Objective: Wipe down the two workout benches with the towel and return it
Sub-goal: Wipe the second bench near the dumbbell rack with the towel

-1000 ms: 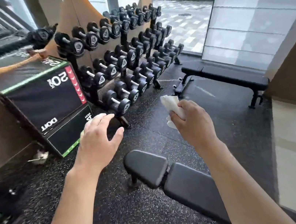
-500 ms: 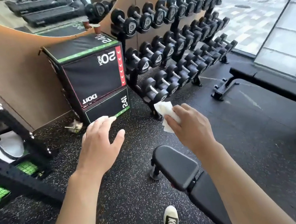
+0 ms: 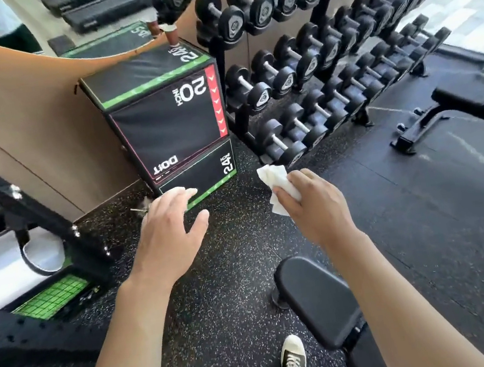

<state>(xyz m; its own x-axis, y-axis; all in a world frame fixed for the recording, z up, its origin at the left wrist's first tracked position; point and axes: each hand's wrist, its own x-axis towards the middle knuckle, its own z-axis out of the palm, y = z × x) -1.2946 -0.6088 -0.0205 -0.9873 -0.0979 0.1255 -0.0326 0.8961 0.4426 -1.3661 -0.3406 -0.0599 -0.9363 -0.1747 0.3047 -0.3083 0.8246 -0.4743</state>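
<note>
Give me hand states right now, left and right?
Left hand: open, fingers spread, holding nothing, in the air above the floor.
Right hand: closed, gripping the white towel.

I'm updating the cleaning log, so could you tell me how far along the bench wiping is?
Nothing shows either bench wiped yet. The right hand grips the towel in the air above the near bench; the left hand is free. The far bench and returning the towel remain.
</note>
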